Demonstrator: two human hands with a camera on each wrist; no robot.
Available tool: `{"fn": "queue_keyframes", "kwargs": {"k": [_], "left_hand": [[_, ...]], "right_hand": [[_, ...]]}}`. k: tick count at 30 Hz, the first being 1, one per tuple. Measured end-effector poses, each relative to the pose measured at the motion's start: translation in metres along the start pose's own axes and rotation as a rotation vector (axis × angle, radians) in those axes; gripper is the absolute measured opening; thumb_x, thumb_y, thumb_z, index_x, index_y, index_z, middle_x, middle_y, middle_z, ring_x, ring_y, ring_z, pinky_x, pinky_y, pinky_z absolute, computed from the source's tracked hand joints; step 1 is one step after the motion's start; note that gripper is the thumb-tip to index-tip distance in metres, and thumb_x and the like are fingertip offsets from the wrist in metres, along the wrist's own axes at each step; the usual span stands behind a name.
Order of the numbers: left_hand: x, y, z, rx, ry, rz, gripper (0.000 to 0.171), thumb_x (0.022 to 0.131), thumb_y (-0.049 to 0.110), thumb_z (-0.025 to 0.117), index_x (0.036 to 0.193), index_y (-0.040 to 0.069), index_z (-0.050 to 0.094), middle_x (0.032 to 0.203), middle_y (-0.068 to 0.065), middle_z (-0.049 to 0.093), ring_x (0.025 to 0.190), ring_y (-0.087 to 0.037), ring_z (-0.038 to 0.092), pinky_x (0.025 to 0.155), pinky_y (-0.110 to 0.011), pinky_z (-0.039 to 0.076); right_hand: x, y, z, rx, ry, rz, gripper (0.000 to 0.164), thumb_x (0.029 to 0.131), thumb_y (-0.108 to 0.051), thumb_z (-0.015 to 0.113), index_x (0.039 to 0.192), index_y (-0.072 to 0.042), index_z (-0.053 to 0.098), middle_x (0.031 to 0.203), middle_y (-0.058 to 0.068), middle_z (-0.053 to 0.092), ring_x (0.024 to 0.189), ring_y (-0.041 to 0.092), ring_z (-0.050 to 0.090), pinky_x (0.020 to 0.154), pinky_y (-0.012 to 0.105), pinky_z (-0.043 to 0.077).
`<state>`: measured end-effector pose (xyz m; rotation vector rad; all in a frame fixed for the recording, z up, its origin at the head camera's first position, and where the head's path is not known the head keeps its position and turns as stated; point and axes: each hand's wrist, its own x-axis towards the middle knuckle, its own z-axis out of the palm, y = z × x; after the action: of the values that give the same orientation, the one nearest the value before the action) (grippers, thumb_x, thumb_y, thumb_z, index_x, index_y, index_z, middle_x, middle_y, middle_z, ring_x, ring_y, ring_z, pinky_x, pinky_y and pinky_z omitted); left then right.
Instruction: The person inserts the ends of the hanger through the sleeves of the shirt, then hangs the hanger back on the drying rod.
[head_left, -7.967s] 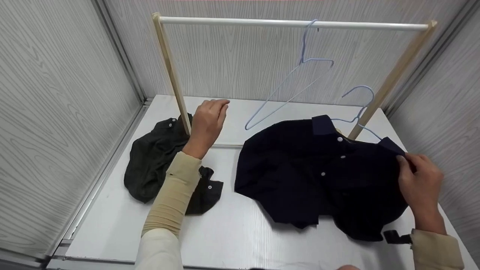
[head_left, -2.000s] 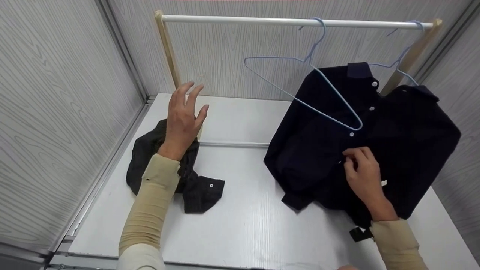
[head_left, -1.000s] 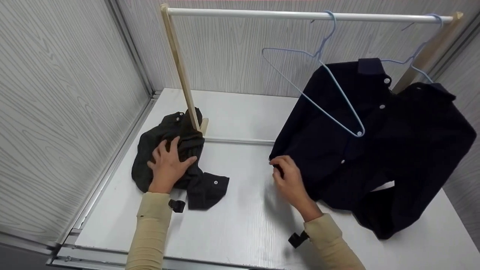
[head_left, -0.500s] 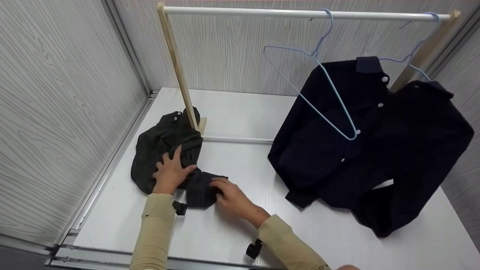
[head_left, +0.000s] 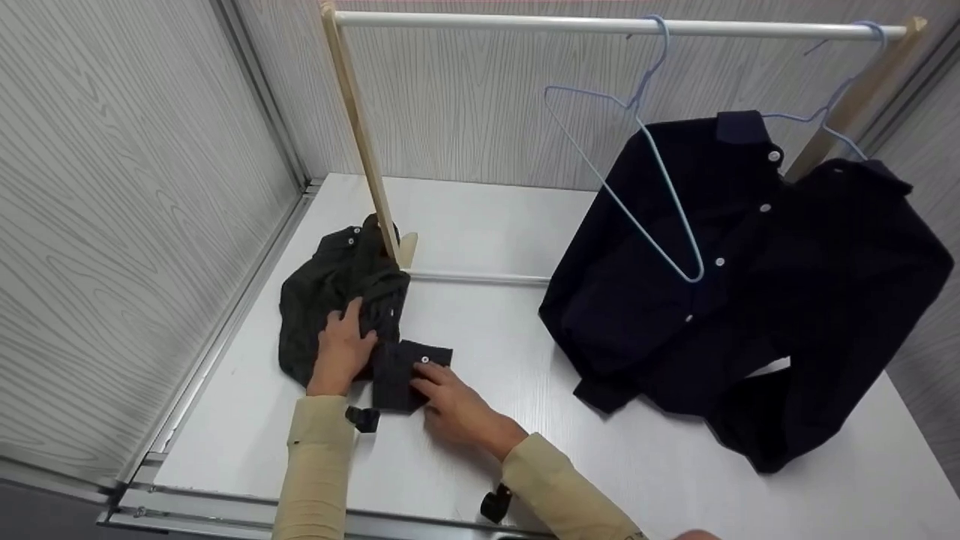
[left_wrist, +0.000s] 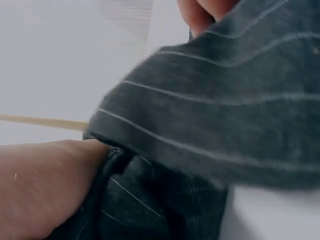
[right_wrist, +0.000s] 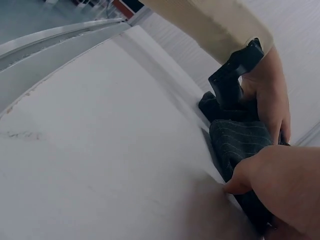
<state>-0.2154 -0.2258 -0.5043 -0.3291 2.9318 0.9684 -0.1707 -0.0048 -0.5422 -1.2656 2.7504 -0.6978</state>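
A dark pinstriped shirt [head_left: 315, 300] lies crumpled on the white table at the left, partly round the foot of the rack's left post. My left hand [head_left: 343, 352] is on its middle, fingers bunching the cloth; its fingertips are partly hidden. With thumb and fingers my right hand [head_left: 461, 405] pinches the shirt's cuff [head_left: 397, 379], beside a white button. The left wrist view shows striped cloth [left_wrist: 210, 110] lifted across the left thumb. In the right wrist view the right thumb [right_wrist: 242, 177] presses the cuff's near side.
A white rail [head_left: 487, 22] on wooden posts spans the back. From it hang a bare blue hanger [head_left: 660, 169] and, at the right, a navy shirt [head_left: 750, 285] on another blue hanger [head_left: 832, 105]. The hanger's lower corner overlaps the navy shirt. A metal rail [head_left: 202, 510] edges the table's front.
The navy shirt went from the table onto the rail. Both hands then moved left to the pinstriped shirt, the right one to its cuff. Lately the left fingers drew together and the cloth shifted right.
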Motion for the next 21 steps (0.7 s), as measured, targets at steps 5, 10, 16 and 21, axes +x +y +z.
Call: {"fn": "queue_keyframes", "kwargs": {"k": [5,10,16,21], "left_hand": [[-0.016,-0.005,0.004,-0.108,0.044,0.006,0.064,0.100,0.017,0.055,0.156,0.011,0.025,0.148,-0.031,0.033,0.135,-0.049,0.040,0.111,-0.060,0.035],[-0.034,-0.002,0.016,-0.182,0.109,0.025,0.063,0.099,0.016,0.056,0.155,0.010,0.028,0.144,-0.029,0.038,0.134,-0.046,0.042,0.110,-0.059,0.036],[-0.052,0.011,0.036,-0.190,0.224,0.113,0.061,0.096,0.011,0.063,0.150,0.005,0.036,0.133,-0.032,0.046,0.123,-0.048,0.051,0.101,-0.058,0.043],[-0.062,0.027,0.050,-0.166,0.263,0.150,0.062,0.094,0.014,0.068,0.148,0.005,0.040,0.130,-0.031,0.049,0.116,-0.048,0.055,0.097,-0.058,0.046]], "right_hand": [[-0.001,0.001,0.003,0.028,0.043,-0.015,0.040,0.091,-0.001,0.057,0.131,0.001,0.060,0.149,0.018,0.047,0.141,0.031,0.042,0.117,0.037,0.035],[-0.002,0.002,0.003,0.117,0.063,0.007,0.033,0.096,-0.002,0.052,0.127,0.002,0.063,0.148,0.016,0.048,0.141,0.030,0.044,0.116,0.037,0.036],[-0.008,0.007,0.000,0.252,0.050,0.078,0.032,0.099,-0.001,0.047,0.128,0.004,0.062,0.148,0.016,0.049,0.141,0.029,0.044,0.116,0.037,0.037],[-0.019,0.019,-0.004,0.298,0.069,0.093,0.032,0.096,0.003,0.048,0.122,0.006,0.065,0.146,0.017,0.051,0.138,0.030,0.048,0.114,0.039,0.039]]}}
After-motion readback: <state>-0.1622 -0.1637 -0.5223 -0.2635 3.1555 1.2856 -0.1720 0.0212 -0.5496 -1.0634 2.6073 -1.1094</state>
